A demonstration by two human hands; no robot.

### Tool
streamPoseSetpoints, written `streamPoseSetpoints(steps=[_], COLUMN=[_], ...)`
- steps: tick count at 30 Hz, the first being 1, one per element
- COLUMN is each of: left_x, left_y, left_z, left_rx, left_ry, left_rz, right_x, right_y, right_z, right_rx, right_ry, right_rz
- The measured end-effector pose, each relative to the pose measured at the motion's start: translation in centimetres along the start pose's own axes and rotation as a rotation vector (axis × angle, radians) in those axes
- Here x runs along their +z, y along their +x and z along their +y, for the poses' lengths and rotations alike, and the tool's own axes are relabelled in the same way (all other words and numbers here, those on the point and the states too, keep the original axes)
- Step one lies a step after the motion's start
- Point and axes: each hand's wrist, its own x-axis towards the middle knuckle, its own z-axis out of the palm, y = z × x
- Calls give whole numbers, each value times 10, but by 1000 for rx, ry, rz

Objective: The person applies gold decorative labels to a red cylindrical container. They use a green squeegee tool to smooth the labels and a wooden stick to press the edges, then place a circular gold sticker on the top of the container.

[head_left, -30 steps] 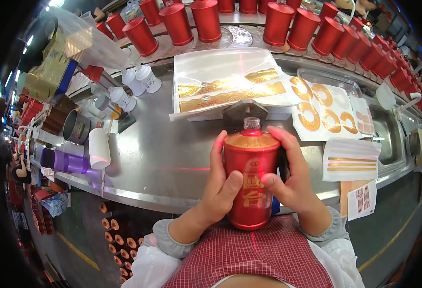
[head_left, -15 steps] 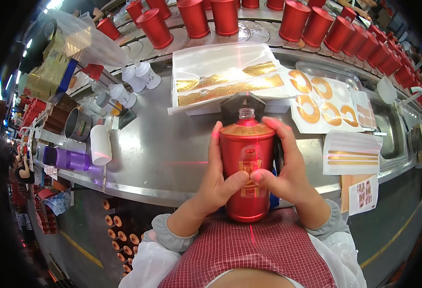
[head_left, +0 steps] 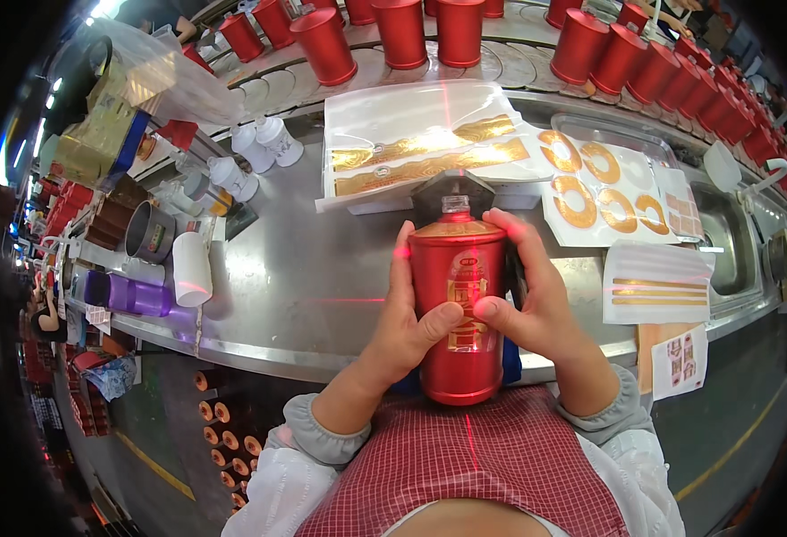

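A red bottle (head_left: 456, 376) with a clear glass neck and a gold shoulder band stands nearly upright between my hands, close to my apron. My left hand (head_left: 402, 327) wraps its left side, and my right hand (head_left: 544, 309) wraps its right side. Both thumbs press on the front, at the two edges of a gold and clear label (head_left: 467, 291). Behind the bottle is a dark angular holder (head_left: 429, 199), mostly hidden. Red laser lines fall across the bottle and my fingers.
Sheets of gold strip labels (head_left: 429, 161) and ring-shaped gold labels (head_left: 575, 201) lie on the steel table (head_left: 277, 259). Beyond runs a curved conveyor (head_left: 518, 67) with red bottles. White bottles (head_left: 232, 179), a paper roll (head_left: 192, 268) and a purple container (head_left: 138, 294) are left; a sink (head_left: 724, 237) is right.
My thumbs have slid up the bottle's front and moved slightly apart, so more of the label shows. The bottle has risen a little. Red bottles on the conveyor have shifted right.
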Motion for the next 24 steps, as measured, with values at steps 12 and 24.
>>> streamPoseSetpoints(steps=[12,24], left_x=[-8,-6], left_y=[3,19], left_z=[-7,-13], left_rx=[32,-126], left_ry=[-64,-289], left_rz=[-110,-50], right_x=[-8,4], right_y=[-2,1], right_z=[6,19], right_rx=[-33,114], right_ry=[-40,-53], right_rz=[-107,-54])
